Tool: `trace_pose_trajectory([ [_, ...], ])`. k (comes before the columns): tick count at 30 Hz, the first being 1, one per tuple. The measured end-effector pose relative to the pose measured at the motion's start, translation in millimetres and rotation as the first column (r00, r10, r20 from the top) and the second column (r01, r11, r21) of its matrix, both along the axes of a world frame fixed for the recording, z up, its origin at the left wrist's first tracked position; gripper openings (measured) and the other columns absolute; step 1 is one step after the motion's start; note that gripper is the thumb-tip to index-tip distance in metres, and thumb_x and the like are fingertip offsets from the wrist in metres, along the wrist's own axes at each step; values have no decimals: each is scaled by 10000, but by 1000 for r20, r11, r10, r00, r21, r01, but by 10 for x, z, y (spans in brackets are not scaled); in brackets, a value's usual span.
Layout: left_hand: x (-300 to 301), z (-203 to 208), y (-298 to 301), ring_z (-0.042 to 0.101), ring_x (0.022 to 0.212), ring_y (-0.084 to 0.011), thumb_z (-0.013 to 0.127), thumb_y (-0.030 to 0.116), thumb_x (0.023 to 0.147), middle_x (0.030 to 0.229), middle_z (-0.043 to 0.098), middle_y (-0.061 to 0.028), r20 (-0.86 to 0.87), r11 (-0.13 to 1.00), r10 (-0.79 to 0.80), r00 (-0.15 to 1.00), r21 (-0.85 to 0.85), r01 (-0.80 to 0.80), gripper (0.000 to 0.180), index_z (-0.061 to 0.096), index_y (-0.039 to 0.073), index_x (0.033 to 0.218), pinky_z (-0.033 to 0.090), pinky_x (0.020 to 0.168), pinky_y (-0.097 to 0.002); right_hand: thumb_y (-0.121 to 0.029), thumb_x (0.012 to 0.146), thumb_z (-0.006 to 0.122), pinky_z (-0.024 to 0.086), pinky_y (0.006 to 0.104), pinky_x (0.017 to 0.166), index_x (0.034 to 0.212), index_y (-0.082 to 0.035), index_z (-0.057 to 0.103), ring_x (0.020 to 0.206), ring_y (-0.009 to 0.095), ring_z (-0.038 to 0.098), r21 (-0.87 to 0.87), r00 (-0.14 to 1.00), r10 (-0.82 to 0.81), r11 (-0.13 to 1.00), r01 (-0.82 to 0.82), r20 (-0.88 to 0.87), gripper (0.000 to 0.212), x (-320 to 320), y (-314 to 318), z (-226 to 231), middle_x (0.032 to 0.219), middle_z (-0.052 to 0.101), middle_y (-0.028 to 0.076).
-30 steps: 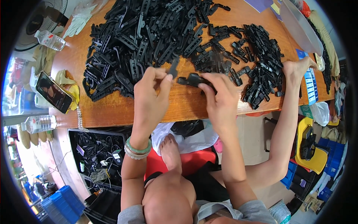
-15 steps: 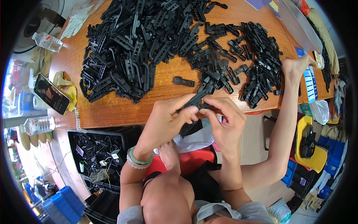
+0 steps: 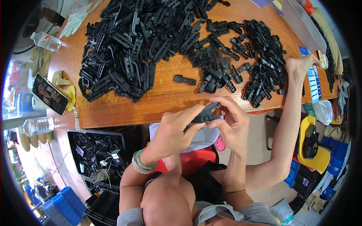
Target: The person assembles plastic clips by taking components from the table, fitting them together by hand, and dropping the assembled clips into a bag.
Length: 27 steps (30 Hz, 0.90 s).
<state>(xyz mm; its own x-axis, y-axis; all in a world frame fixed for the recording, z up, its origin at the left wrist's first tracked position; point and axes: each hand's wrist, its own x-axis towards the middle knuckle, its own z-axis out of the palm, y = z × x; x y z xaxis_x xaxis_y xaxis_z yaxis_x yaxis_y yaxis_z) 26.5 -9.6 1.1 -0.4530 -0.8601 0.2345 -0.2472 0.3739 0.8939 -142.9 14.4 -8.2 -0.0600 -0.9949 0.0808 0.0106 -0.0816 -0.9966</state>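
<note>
Just off the table's front edge, both hands hold one black plastic part (image 3: 206,113), tilted with its right end higher. My left hand (image 3: 174,130), with beaded bracelets on its wrist, pinches the part's left end between thumb and fingers. The right end sits between the thumb and curled forefinger of my right hand (image 3: 235,124). Fingers hide some of the part, so whether it is one piece or two joined cannot be made out. Beyond the hands lie a loose short black clip piece (image 3: 184,80) and a heap of similar short pieces (image 3: 217,73).
A large pile of long black plastic parts (image 3: 132,49) covers the table's (image 3: 109,115) far left; another pile of black pieces (image 3: 264,64) lies right. A propped phone (image 3: 50,94) and bottles (image 3: 47,40) stand left. My bare foot (image 3: 299,67) rests on the right edge.
The black part has been turned in my fingers and now lies flatter. Both hands have shifted slightly, the left one a little rightward and nearer to me.
</note>
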Motion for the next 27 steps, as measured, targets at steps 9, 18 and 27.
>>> trace_pose_trajectory([
  [9,-16,0,30,613,670,-334,659,50,779,818,620,-166,29,998,9,1000,-68,-7,358,554,0,1118,476,567,-362,49,625,750,427,238,691,972,37,628,719,112,519,42,991,-48,998,43,123,368,13,37,-20,851,608,53],
  [18,33,-23,-34,606,676,-347,659,59,786,815,633,-168,31,997,-78,996,26,77,302,585,-16,1070,482,585,-361,83,629,737,426,236,669,961,22,644,738,111,530,94,996,-36,995,28,83,351,-27,58,-89,884,626,63],
  [27,28,-69,-45,626,720,-337,697,64,763,870,648,-183,-122,990,-91,988,95,103,336,600,-2,1078,500,648,-323,89,696,701,455,256,714,933,33,649,785,124,564,41,981,16,999,-25,192,249,-81,29,-117,852,618,81],
])
